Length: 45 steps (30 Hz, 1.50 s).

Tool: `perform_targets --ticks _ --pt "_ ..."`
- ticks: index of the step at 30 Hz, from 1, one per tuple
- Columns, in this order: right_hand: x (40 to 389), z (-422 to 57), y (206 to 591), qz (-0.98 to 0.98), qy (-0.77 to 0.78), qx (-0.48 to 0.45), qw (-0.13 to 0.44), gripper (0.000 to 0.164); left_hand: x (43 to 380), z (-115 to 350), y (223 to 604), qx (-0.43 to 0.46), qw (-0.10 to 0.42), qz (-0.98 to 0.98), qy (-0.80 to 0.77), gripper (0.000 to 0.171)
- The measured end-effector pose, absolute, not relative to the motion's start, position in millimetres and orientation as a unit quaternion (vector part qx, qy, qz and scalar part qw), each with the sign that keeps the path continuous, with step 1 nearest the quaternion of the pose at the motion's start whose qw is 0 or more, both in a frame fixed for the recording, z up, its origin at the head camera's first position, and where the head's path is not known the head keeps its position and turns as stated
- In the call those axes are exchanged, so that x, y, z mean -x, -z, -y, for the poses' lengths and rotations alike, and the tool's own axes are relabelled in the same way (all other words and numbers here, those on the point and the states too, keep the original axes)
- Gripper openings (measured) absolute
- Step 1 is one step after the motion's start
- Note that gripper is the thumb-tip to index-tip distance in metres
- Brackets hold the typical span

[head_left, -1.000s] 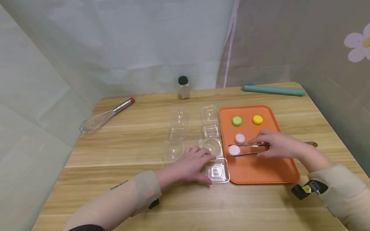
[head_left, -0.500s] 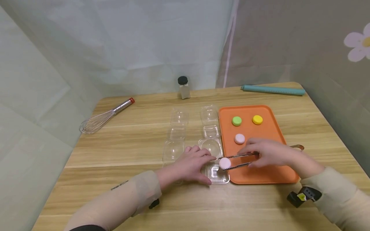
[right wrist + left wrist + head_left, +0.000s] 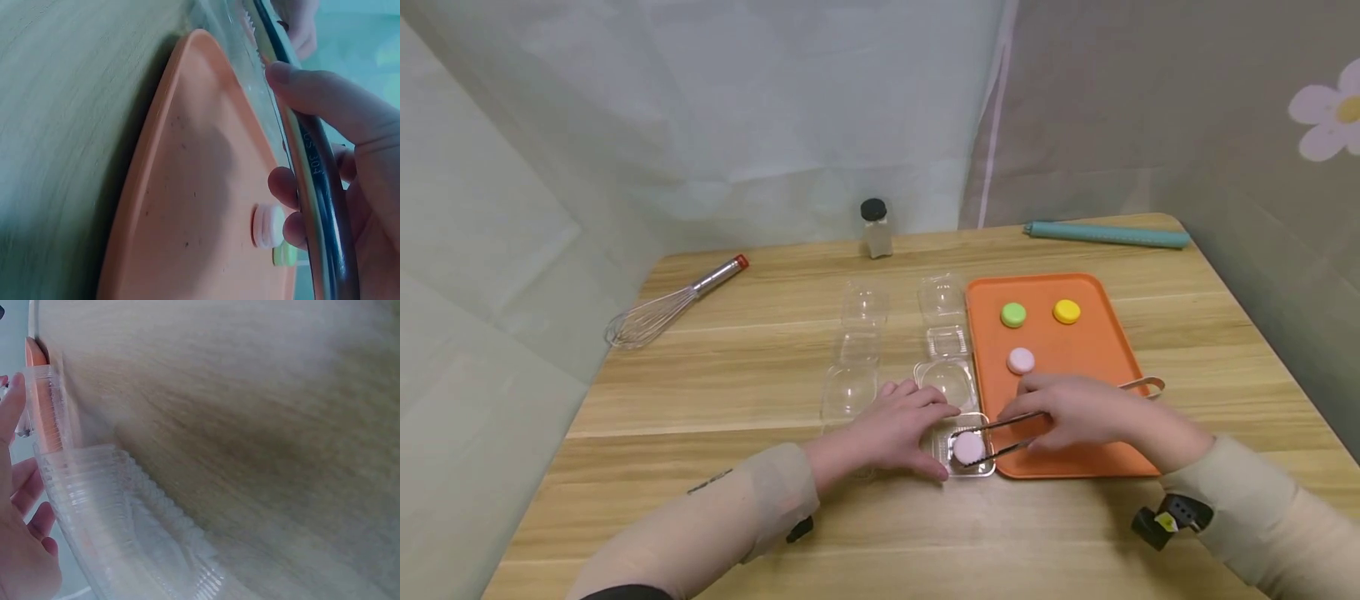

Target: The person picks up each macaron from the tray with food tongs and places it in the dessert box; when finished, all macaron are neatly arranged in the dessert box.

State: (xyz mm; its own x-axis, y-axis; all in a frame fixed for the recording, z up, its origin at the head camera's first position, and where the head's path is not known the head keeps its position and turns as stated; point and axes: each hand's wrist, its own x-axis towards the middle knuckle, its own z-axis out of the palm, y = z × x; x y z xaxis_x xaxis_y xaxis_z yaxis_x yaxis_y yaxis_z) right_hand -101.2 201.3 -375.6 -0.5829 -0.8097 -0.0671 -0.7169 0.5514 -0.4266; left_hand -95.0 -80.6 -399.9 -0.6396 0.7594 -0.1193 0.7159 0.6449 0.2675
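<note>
In the head view my right hand point(image 3: 1071, 410) grips metal tongs point(image 3: 1009, 420) over the orange tray point(image 3: 1108, 454). A pale pink macaron point(image 3: 968, 448) sits between the tong tips, over the base of a clear plastic clamshell box point(image 3: 946, 383) whose lid lies folded back. My left hand point(image 3: 898, 429) rests spread at that box's left side, its fingers loosely bent along the edge in the left wrist view. On the tray lie another pink macaron point(image 3: 1021, 361), a green macaron point(image 3: 1013, 315) and a yellow macaron point(image 3: 1067, 312). The right wrist view shows thumb and fingers around the tongs.
More clear plastic boxes point(image 3: 865, 304) stand open left of the tray and behind it. A whisk point(image 3: 673, 304) lies at the left. Toward the back edge are a black-capped jar point(image 3: 877, 229) and a teal rolled item point(image 3: 1105, 234).
My right hand has moved left and toward me with the tongs, carrying the pink macaron from the tray to the clear box's base. The left hand has stayed in place.
</note>
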Motion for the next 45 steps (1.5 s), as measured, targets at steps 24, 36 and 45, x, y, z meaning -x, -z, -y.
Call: perform_targets --ticks 24,36,45 --pt "93.0 -185.5 369.2 -0.882 0.119 0.446 0.097 0.038 94.2 81.6 400.0 -0.411 0.107 -0.899 -0.107 0.080" --pt "93.0 -187.2 369.4 -0.881 0.120 0.447 0.098 0.039 94.7 81.8 401.8 -0.409 0.110 -0.900 -0.101 0.082" --pt "92.1 -185.8 369.2 -0.881 0.124 0.444 0.102 0.037 95.5 81.0 401.2 -0.409 0.113 -0.899 -0.108 0.081"
